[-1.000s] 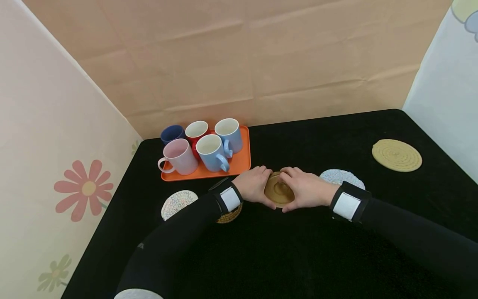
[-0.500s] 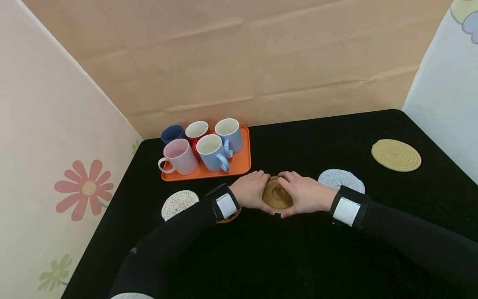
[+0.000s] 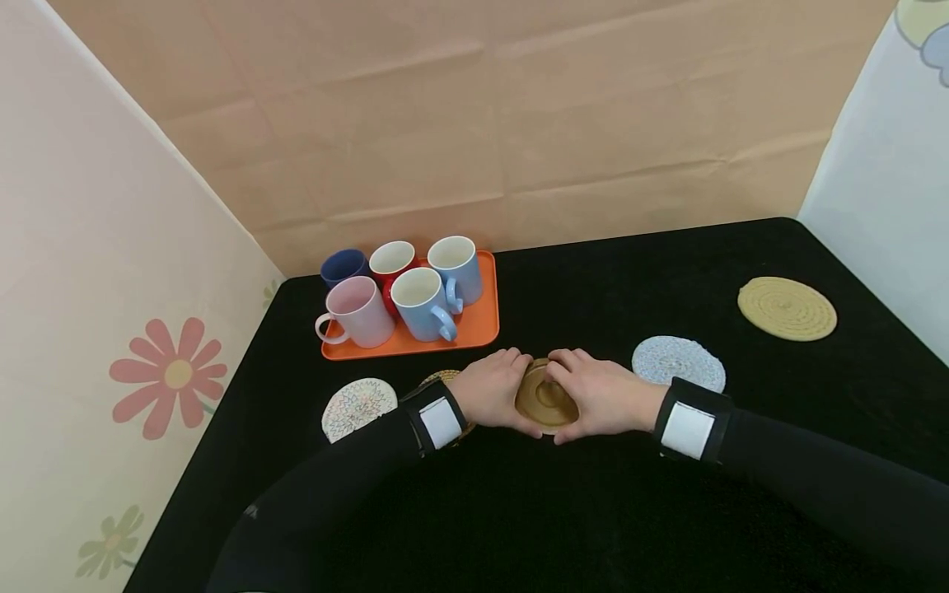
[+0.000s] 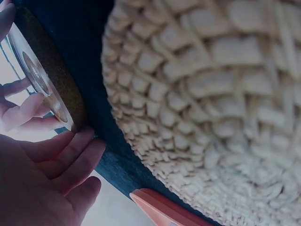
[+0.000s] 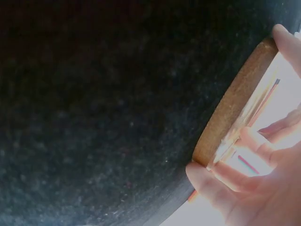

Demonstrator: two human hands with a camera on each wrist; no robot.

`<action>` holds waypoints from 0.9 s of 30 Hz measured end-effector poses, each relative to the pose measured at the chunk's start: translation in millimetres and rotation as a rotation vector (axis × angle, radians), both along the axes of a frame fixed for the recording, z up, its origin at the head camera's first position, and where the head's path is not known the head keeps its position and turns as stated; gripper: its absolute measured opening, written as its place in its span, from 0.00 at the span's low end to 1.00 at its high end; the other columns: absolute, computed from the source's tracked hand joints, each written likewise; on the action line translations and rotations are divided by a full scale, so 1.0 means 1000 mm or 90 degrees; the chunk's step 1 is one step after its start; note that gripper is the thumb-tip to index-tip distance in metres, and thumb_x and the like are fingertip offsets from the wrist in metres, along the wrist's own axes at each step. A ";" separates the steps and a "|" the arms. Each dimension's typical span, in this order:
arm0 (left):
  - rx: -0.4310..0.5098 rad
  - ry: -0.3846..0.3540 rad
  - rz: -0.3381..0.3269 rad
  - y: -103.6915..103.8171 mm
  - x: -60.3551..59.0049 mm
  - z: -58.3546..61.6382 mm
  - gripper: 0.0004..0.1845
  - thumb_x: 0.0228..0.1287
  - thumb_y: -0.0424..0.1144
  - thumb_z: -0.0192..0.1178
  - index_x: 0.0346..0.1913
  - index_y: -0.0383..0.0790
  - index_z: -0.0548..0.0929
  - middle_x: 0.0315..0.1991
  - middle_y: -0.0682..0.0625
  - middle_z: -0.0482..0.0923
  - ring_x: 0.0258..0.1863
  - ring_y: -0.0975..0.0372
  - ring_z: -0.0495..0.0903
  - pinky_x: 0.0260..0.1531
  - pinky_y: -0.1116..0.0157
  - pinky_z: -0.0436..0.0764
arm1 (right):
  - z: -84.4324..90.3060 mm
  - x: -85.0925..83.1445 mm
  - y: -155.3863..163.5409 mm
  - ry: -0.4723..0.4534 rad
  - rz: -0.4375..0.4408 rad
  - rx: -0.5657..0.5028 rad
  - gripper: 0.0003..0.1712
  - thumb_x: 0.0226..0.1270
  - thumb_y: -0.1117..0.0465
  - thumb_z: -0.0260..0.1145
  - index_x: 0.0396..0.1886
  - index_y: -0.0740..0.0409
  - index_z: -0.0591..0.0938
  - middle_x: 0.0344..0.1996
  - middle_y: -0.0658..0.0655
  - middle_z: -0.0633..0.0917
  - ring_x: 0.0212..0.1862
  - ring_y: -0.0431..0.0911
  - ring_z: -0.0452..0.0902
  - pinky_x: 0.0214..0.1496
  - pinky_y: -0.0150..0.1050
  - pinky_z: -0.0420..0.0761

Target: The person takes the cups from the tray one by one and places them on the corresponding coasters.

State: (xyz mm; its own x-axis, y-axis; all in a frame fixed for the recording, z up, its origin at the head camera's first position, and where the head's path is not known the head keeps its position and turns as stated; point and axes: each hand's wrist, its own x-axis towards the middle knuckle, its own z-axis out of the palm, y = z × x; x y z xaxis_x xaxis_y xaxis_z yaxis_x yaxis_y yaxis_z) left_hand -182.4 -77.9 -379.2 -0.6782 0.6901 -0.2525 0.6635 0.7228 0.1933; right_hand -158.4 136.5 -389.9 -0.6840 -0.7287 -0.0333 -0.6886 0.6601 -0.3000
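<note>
A round brown coaster (image 3: 546, 400) with a raised centre sits between my two hands near the middle of the black table (image 3: 608, 511). My left hand (image 3: 498, 389) grips its left rim with curled fingers. My right hand (image 3: 593, 391) grips the right rim the same way. The left wrist view shows the brown coaster's thick edge (image 4: 52, 80) and my left hand's fingers (image 4: 70, 160) beside it. The right wrist view shows that edge (image 5: 235, 101) against the black cloth, with my right thumb (image 5: 211, 181) on it.
An orange tray (image 3: 474, 329) with several mugs (image 3: 423, 303) stands at the back left. A woven coaster (image 3: 441, 378) lies under my left wrist, beside a white patterned one (image 3: 358, 405). A pale blue coaster (image 3: 677, 361) and a yellow woven one (image 3: 787, 307) lie to the right.
Both hands have slid the brown coaster a little toward me and slightly left. More of the woven coaster now shows beyond my left wrist.
</note>
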 end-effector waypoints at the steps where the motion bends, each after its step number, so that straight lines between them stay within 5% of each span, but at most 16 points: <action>1: 0.002 0.001 0.001 0.000 0.000 0.000 0.52 0.45 0.69 0.69 0.67 0.39 0.66 0.51 0.50 0.71 0.45 0.64 0.71 0.44 0.70 0.75 | 0.000 0.001 0.000 -0.001 -0.001 0.001 0.49 0.48 0.32 0.72 0.62 0.56 0.71 0.62 0.64 0.68 0.56 0.55 0.70 0.45 0.44 0.80; 17: -0.002 0.050 -0.021 -0.002 0.004 -0.004 0.50 0.45 0.72 0.67 0.65 0.41 0.69 0.50 0.51 0.73 0.46 0.62 0.72 0.52 0.63 0.72 | -0.002 0.005 0.001 0.007 -0.007 0.005 0.49 0.48 0.31 0.71 0.63 0.55 0.71 0.64 0.66 0.68 0.60 0.58 0.69 0.47 0.47 0.80; 23: -0.057 0.101 -0.042 -0.005 0.004 0.000 0.54 0.44 0.76 0.62 0.68 0.43 0.67 0.59 0.49 0.72 0.57 0.58 0.71 0.62 0.52 0.66 | 0.000 0.009 0.006 -0.011 -0.009 0.009 0.52 0.48 0.33 0.73 0.67 0.55 0.67 0.68 0.68 0.64 0.64 0.62 0.66 0.52 0.53 0.77; 27: -0.070 0.074 -0.061 -0.011 -0.001 0.005 0.55 0.46 0.75 0.62 0.72 0.44 0.63 0.65 0.48 0.68 0.61 0.58 0.68 0.62 0.55 0.66 | 0.005 0.013 0.015 -0.035 -0.013 0.015 0.53 0.49 0.35 0.73 0.69 0.56 0.66 0.69 0.68 0.62 0.65 0.63 0.65 0.55 0.56 0.75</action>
State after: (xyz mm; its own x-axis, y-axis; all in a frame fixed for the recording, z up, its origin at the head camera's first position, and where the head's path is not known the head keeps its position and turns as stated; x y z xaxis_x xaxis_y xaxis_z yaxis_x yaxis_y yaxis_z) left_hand -183.3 -89.4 -374.5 -0.6402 0.7248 -0.2545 0.7431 0.6683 0.0343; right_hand -145.2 151.5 -384.7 -0.6951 -0.7134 -0.0883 -0.6582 0.6810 -0.3210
